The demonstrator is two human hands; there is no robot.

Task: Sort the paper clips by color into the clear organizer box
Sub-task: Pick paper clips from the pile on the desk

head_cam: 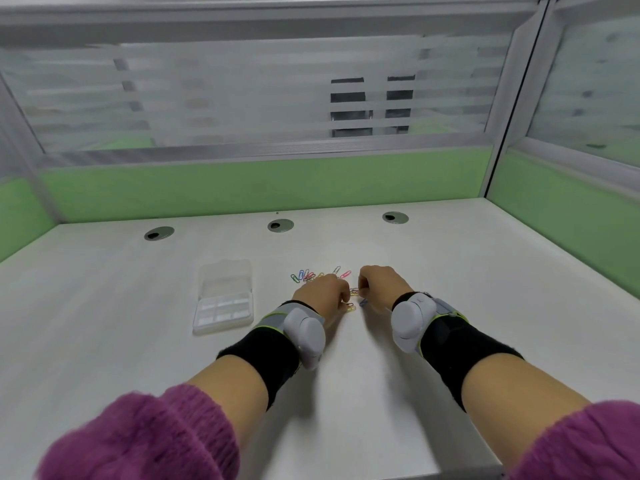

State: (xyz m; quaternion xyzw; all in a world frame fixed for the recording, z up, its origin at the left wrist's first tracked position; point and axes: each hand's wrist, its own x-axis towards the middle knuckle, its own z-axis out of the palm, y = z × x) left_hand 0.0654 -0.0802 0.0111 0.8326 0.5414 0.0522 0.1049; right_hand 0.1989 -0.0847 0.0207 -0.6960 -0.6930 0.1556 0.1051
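Clear organizer box [224,299] looks empty, lid up, left of centre; coloured paper clips [306,275] lie unsorted on the table [104,306]. Left hand [320,292] and right hand [379,284] curl over them, grip unclear — sorting barely begun, I'd say.

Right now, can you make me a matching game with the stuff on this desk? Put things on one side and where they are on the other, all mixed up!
Things:
1. clear organizer box
2. paper clips
3. left hand
4. round desk holes

Places:
A. far back of the desk, in a row
B. left of both hands, lid open
C. scattered just beyond the hands
D. between the box and the right hand

Pairs: 1-B, 2-C, 3-D, 4-A
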